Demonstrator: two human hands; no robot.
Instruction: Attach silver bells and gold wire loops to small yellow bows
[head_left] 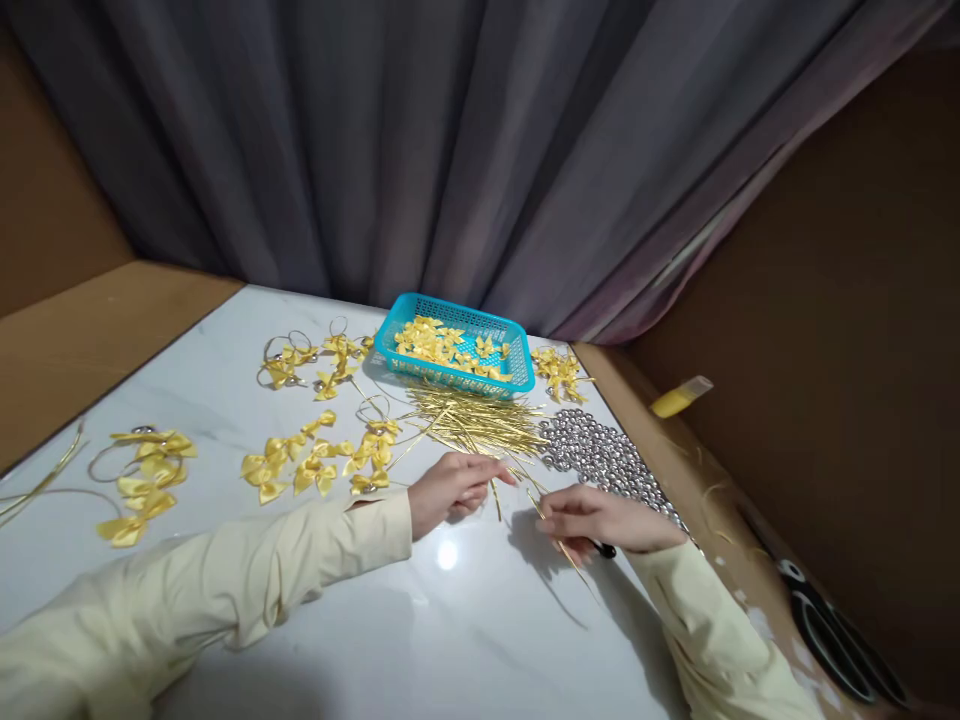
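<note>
My right hand (600, 518) pinches a thin gold twist tie (576, 570), whose ends slant down toward the front of the table. Below that palm a small black tip (604, 550) pokes out; the rest of it is covered. My left hand (456, 488) is at the near edge of a pile of gold twist ties (472, 418), fingers curled together and index finger reaching toward my right hand. Whether a strand is between those left fingers is hidden. Right of the pile lies a heap of small silver bells or beads (600, 452).
A blue basket (530, 375) of yellow ribbon bows stands at the back. Yellow bow clusters (322, 460) lie to the left, more bows (559, 372) at the back right. Loose gold strands (45, 485) lie far left. Black scissors (832, 635) and a yellow tube (681, 397) sit right.
</note>
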